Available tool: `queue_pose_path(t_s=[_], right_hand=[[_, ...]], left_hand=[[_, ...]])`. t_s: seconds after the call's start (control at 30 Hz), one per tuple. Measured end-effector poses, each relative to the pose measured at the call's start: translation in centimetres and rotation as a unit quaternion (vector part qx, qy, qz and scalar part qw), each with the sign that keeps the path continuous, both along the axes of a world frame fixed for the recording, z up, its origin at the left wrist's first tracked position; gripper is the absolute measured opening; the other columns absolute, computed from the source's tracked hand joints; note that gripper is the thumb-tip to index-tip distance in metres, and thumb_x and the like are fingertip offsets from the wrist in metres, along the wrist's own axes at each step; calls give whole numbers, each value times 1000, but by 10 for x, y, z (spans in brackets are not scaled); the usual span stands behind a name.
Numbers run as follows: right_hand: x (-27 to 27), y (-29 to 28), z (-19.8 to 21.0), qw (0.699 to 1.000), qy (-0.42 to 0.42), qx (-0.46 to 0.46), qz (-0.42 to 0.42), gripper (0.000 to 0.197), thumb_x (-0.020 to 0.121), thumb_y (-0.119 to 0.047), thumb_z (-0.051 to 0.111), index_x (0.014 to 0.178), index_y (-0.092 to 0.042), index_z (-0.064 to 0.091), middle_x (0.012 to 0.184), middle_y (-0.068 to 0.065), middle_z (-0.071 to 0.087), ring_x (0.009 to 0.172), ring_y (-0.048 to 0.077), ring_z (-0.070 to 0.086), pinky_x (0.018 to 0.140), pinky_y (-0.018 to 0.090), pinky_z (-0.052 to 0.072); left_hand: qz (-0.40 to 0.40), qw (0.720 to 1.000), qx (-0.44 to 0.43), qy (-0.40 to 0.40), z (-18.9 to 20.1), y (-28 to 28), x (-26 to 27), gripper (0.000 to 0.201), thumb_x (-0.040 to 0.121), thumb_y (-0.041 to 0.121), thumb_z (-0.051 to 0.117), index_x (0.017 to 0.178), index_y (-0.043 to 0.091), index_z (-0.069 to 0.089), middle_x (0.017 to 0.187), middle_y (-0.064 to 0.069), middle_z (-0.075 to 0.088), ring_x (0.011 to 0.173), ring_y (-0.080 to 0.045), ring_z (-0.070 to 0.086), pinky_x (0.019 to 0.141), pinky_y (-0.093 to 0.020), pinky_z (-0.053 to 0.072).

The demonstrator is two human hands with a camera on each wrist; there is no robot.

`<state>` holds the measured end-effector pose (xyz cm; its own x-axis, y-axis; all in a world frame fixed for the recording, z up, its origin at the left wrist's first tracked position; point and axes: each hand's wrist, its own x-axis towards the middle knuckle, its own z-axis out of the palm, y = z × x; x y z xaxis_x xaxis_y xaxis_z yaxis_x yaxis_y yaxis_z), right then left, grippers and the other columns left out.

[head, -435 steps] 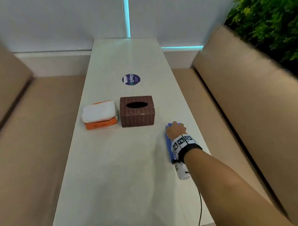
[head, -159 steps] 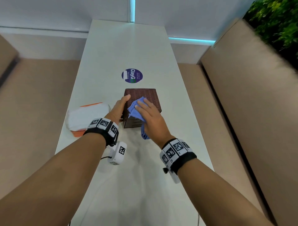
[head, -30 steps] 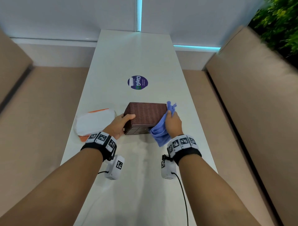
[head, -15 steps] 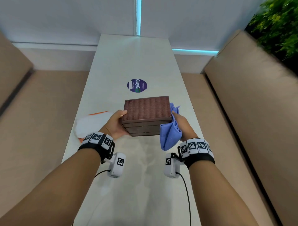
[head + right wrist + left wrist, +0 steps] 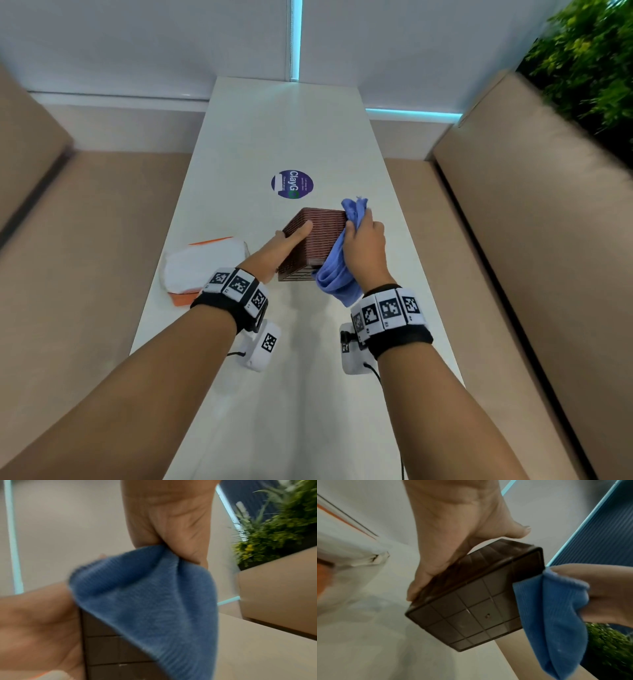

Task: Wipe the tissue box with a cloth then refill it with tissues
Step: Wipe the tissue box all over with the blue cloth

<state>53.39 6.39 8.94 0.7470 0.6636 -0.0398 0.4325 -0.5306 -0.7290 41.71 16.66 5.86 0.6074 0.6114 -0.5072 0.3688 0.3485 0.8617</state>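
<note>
The brown woven tissue box (image 5: 317, 236) is held up off the white table (image 5: 298, 394), tipped so its gridded underside (image 5: 471, 616) faces me. My left hand (image 5: 286, 241) grips its left side, thumb on the upper face. My right hand (image 5: 364, 246) grips the bunched blue cloth (image 5: 337, 274) and presses it against the box's right side (image 5: 102, 642); cloth ends stick up above the fingers and hang below the wrist. The box's opening is hidden. The pack of white tissues (image 5: 202, 262) in orange wrapping lies on the table left of the box.
A round purple sticker (image 5: 292, 184) lies on the table beyond the box. Beige bench seats (image 5: 85, 274) run along both long sides of the table, with a padded backrest (image 5: 548, 222) on the right and green plants (image 5: 589, 58) above it.
The box has turned in my hands, from its broad woven face up to a narrower view with its underside toward me. My right hand with the cloth has moved up along the right side.
</note>
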Motion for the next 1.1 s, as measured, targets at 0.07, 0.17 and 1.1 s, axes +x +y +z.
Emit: queue_pose_path(t_s=[0.07,0.17,1.1], right_hand=[[-6,2,0,999,-28,-32,1,50,102,-25,35,148,-11,22,133,22,43,120,37,47,99,40,39],[-12,5,-1,996,-62,-67,16,52,102,-25,35,149,-11,18,135,21,41,120,36,47,99,38,39],[-57,1,-19,961,-202,-123,141,57,101,-26,30,152,-8,10,161,10,4,150,25,1,121,38,4]], left_hand=[[-4,1000,-17,-16,0,-6,-4,103,65,77,56,143,13,34,132,-6,56,105,-17,59,74,-27,47],[12,998,-49,-43,-9,-10,-11,113,53,72,62,148,26,21,139,-4,49,113,-19,52,83,-34,43],[73,994,-3,-76,-28,-17,-2,73,68,60,58,128,18,55,121,-5,65,105,-16,63,85,-30,50]])
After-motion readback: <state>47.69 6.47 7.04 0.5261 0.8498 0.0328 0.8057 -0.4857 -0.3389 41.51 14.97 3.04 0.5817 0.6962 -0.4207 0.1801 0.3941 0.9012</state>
